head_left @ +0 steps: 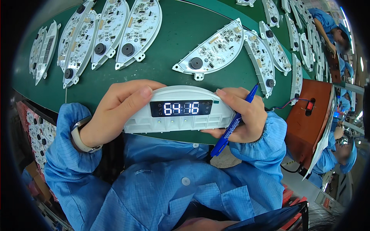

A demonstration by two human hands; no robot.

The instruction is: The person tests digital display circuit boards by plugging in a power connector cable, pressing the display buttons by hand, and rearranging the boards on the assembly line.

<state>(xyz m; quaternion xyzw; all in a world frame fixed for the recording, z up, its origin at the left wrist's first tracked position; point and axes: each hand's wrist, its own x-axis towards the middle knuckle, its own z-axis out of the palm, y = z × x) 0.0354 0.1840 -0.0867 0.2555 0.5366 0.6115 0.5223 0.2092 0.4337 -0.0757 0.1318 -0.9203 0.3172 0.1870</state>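
Between my two hands I hold a white curved display module [142,124], its lit digital screen facing up at me. My left hand [121,106] is closed on its left end, the thumb along the top edge. At the other end my right hand [246,113] grips the module with the thumb on top and fingers beneath. A blue marker pen [227,133] is also tucked in the right hand, slanting down across the module's right end. Small lights glow below the screen. The back of the module is hidden.
Several white half-moon circuit boards [138,30] with round black buzzers lie on the green table [162,63], with one board [214,50] just beyond my hands. At the right stands a brown box [312,115] with wires and a red switch. Co-workers [333,29] sit at the far right.
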